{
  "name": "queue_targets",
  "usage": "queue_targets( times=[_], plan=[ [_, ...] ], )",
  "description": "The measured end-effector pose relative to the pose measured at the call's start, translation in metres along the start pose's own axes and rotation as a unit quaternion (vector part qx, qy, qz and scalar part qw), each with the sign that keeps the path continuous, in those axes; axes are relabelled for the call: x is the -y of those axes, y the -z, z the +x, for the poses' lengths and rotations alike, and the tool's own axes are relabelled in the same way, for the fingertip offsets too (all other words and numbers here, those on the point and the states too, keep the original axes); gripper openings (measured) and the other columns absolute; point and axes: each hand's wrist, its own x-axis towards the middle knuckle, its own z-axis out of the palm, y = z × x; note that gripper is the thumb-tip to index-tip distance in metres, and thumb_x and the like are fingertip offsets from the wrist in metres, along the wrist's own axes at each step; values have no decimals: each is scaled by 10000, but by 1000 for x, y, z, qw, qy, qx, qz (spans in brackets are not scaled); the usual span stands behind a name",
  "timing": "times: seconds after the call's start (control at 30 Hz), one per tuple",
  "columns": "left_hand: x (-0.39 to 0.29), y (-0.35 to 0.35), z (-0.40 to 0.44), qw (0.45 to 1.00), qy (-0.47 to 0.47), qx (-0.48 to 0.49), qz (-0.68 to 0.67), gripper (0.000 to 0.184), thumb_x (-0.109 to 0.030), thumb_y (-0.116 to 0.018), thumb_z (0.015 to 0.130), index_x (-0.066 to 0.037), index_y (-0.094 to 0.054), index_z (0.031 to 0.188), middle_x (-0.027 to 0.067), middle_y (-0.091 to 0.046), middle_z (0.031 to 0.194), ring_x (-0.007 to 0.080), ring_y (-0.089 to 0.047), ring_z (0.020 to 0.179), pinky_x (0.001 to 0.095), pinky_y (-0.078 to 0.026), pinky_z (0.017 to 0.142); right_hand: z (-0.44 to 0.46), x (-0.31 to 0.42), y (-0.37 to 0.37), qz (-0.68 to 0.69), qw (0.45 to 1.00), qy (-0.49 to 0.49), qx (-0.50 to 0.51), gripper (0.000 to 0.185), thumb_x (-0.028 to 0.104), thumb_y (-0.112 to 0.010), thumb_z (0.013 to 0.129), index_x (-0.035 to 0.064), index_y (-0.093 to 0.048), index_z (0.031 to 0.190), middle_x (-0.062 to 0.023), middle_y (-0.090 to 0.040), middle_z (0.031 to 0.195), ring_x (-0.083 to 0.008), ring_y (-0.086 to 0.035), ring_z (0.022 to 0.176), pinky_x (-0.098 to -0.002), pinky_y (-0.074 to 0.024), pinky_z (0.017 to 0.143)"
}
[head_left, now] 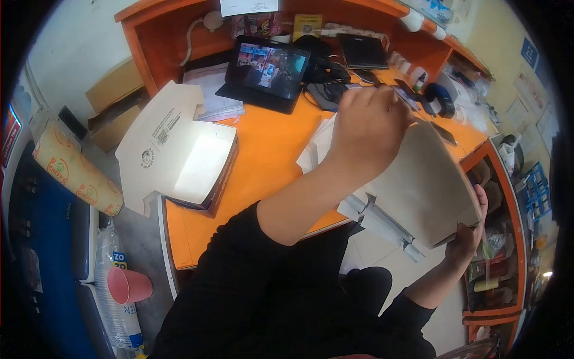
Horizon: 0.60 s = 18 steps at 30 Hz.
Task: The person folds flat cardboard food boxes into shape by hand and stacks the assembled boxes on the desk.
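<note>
A partly folded cardboard box (427, 185), plain greyish on the side facing me, is held tilted over the front edge of the desk. My left hand (371, 131) is closed at its upper edge; the fingertips are mostly hidden behind the knuckles. My right hand (467, 239) grips the lower right corner, with the thumb on the near side and fingers behind. Cut flaps and slots (382, 218) show along its lower left edge. On the desk's left side stands an assembled box (203, 158) with its printed lid (152, 140) folded open.
Behind the hands, a tablet (266, 72) leans on the orange desk (269, 140) beside papers (218, 102). Pink cup (128, 285), sleeved plastic cups (113, 269) and a printed paper roll (78, 170) are at left. An orange shelf unit (505, 221) stands close right.
</note>
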Motion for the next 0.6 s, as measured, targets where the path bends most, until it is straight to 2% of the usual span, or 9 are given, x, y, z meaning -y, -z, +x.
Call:
queue_targets(
  times=[0.03, 0.1, 0.13, 0.23, 0.27, 0.37, 0.47, 0.57, 0.6],
  plan=[
    [1, -1, -4, 998, 19, 59, -3, 158, -160, -671, 856, -35, -704, 948, 155, -669, 919, 327, -636, 926, 441, -465, 821, 0, -2, -3, 3, 1000, -7, -26, 906, 396, -737, 711, 3, -336, 1422, -137, -484, 1362, -245, -467, 1291, -342, -353, 1084],
    [-8, -8, -11, 985, 99, 100, -96, 163, -155, -619, 893, -23, -714, 908, 166, -677, 842, 337, -655, 846, 448, -488, 784, -2, -9, -14, 7, 996, -24, -80, 856, 342, -690, 718, 2, -348, 1426, -144, -478, 1370, -251, -469, 1286, -350, -366, 1073],
    [-13, -14, -14, 973, 139, 119, -141, 186, -153, -593, 912, -18, -719, 889, 172, -681, 804, 342, -665, 805, 452, -500, 765, -4, -14, -19, 45, 992, -37, -114, 816, 264, -645, 699, 7, -376, 1424, -141, -478, 1361, -260, -468, 1281, -347, -356, 1075],
    [-12, -33, -31, 968, 124, 187, -113, 223, -167, -550, 939, -10, -707, 918, 195, -681, 819, 358, -664, 808, 474, -509, 728, -6, -28, -20, 14, 994, -45, -99, 796, 254, -644, 711, 10, -386, 1424, -125, -484, 1345, -263, -463, 1286, -344, -330, 1090],
    [-9, -39, -34, 950, 136, 273, -72, 216, -166, -554, 932, -26, -707, 988, 169, -697, 884, 342, -669, 829, 467, -516, 736, -8, -28, -23, 3, 996, -34, -84, 778, 262, -656, 737, 12, -394, 1426, -108, -486, 1335, -250, -462, 1285, -339, -309, 1098],
    [10, -73, -63, 973, 32, 228, 4, 211, -121, -548, 890, -30, -718, 977, 140, -704, 836, 327, -677, 831, 452, -523, 768, -10, -37, -15, 3, 995, -24, -95, 766, 267, -677, 761, 14, -395, 1428, -110, -492, 1328, -240, -469, 1275, -337, -301, 1103],
    [3, -50, -36, 904, 128, 409, -9, 387, -230, -596, 910, -30, -617, 1241, 165, -663, 1164, 333, -620, 1100, 455, -475, 955, -11, -40, -6, 52, 988, -56, -132, 724, 301, -660, 817, 14, -398, 1428, -118, -507, 1317, -225, -475, 1270, -341, -338, 1077],
    [8, -31, -25, 907, 112, 357, -193, 780, -379, -718, 822, -63, -405, 1463, 208, -472, 1432, 357, -419, 1359, 444, -356, 1109, -13, -35, 23, 121, 981, -92, -119, 588, 349, -543, 917, 5, -448, 1383, -134, -560, 1290, -248, -554, 1194, -375, -450, 1000],
    [7, -24, -21, 901, 56, 363, -231, 1005, -428, -795, 721, -96, -278, 1516, 229, -320, 1507, 389, -305, 1413, 456, -311, 1137, -15, -31, 29, 192, 963, -134, -134, 553, 356, -534, 929, -15, -493, 1338, -142, -608, 1240, -249, -605, 1131, -377, -498, 949]
  ],
)
